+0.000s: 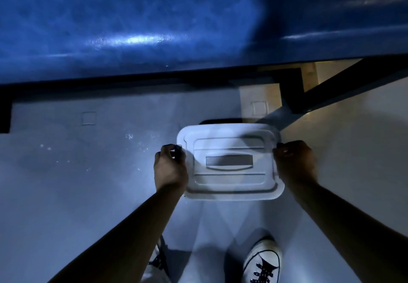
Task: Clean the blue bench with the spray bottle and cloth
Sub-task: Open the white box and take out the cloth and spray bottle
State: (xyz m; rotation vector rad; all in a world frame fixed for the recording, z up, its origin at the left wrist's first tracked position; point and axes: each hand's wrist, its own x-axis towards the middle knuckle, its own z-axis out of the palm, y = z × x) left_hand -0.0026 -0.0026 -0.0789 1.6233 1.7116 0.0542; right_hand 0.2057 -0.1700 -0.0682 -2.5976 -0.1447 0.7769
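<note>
The long, glossy blue padded bench (154, 28) ran across the far side of the room, its seat catching a streak of light, with a black metal frame (291, 88) under its front edge and a dark leg at the far left. On the pale grey floor (66, 194) just in front of it sat a white rectangular plastic storage box (230, 161) with a moulded lid and a recessed handle in the middle; it stood near the bench but clear of it. The person leaned over it with both bare arms stretched down. The left hand (170, 168) had its fingers curled around a dark clasp on the left end of the lid, and the right hand (295, 163) gripped the right end in the same way, fingers curled over the rim. Shadows of the arms fell across the lid. A small square plate (88, 118) was set into the floor to the left, another (260, 108) near the frame. Below, a white lace-up canvas shoe (262, 260) showed. Any spray bottle or cloth I could not make out.
</note>
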